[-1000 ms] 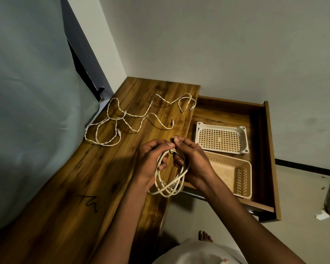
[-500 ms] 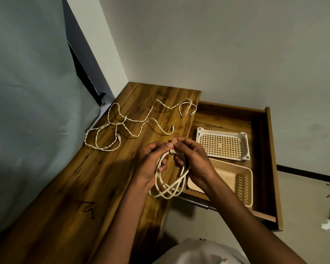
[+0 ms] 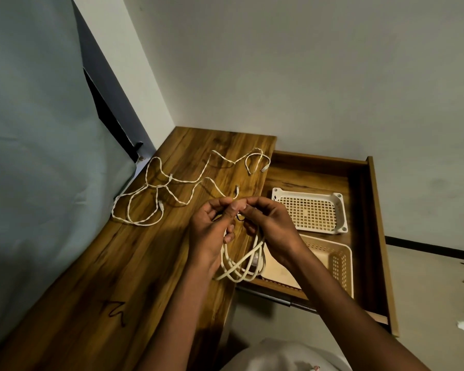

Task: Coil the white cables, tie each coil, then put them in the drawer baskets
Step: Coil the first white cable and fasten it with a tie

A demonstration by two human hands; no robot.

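Both hands meet above the front edge of the desk (image 3: pixel 91 277), at the top of a white coil (image 3: pixel 241 266). Left hand (image 3: pixel 212 231): fingers curled, thumb and forefinger pinching the coil's top. Right hand (image 3: pixel 271 226): fingers curled, also pinching at the coil's top, fingertips touching those of the left. A small dark loop, possibly a tie (image 3: pixel 240 217), shows between the two thumbs; too small and shaded to say for certain. The coil hangs below the hands in several overlapping turns, its lower part over the gap between desk edge and drawer.

Loose cables (image 3: pixel 172 183): uncoiled, sprawled across the far part of the desk in open loops, with plugs visible at several ends. One end loop lies at the desk's right edge, just beside the drawer.

Drawer (image 3: pixel 370 236): pulled out to the right of the desk, wooden. It holds two cream perforated baskets, one behind the other.
- Far basket (image 3: pixel 310 212): shallow, lattice floor fully visible, nothing in it.
- Near basket (image 3: pixel 335 263): deeper, lattice walls, partly hidden by the right wrist; the visible floor shows no contents.

A dark scribble (image 3: pixel 115 311) marks the desk near its front.
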